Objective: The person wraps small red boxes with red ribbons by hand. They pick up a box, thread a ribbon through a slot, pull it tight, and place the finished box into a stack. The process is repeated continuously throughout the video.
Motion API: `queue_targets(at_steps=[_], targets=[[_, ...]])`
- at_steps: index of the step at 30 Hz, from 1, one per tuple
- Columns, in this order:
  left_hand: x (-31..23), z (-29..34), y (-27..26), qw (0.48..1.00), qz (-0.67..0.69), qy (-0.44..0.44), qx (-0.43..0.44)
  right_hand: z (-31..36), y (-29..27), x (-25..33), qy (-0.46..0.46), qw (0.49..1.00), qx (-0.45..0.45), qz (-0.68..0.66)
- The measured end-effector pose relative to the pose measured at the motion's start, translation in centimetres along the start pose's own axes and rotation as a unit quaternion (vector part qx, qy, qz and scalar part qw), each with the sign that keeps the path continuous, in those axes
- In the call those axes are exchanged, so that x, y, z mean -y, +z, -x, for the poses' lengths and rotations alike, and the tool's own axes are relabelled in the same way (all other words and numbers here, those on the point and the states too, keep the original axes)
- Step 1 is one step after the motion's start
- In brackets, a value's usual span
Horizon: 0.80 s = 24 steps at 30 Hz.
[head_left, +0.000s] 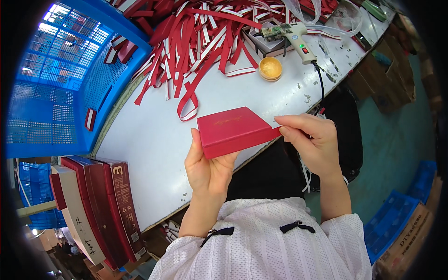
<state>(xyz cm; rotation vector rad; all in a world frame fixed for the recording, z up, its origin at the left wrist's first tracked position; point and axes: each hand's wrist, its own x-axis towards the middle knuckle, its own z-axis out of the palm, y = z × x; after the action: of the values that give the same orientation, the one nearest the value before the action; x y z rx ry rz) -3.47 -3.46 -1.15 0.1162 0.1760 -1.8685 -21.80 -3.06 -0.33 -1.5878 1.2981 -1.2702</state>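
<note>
My left hand [208, 170] is closed around the near left side of a flat red box [233, 125], thumb on its left edge and fingers beneath. Faint gold lettering marks the lid, and the box is tilted above the table's front edge. At its right end, my right hand [311, 141] pinches a short red strip [276, 134] between thumb and forefinger. Whether that strip is a ribbon or part of the box I cannot tell. Beyond the box lies a heap of red ribbons with white faces [200, 46], one looped end reaching close to it.
A yellow bowl [270, 69] and a pale glue gun [298, 43] with a black cord stand at the back of the white table [144, 140]. A blue plastic crate [84, 102] with several small red pieces is at left, above upright red boxes [100, 210]. Cartons [403, 233] sit at right.
</note>
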Motion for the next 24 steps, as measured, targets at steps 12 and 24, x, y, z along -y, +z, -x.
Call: queue_targets(at_steps=[12, 24], targets=[[2.3, -0.6, -2.0, 0.953, -0.283, 0.103, -0.014, 0.9, 1.6, 0.3, -0.048, 0.997, 0.028, 0.045], [2.4, -1.4, -0.8, 0.915, -0.380, 0.136, -0.020, 1.9, 1.9, 2.6, -0.093, 0.994, -0.027, -0.051]])
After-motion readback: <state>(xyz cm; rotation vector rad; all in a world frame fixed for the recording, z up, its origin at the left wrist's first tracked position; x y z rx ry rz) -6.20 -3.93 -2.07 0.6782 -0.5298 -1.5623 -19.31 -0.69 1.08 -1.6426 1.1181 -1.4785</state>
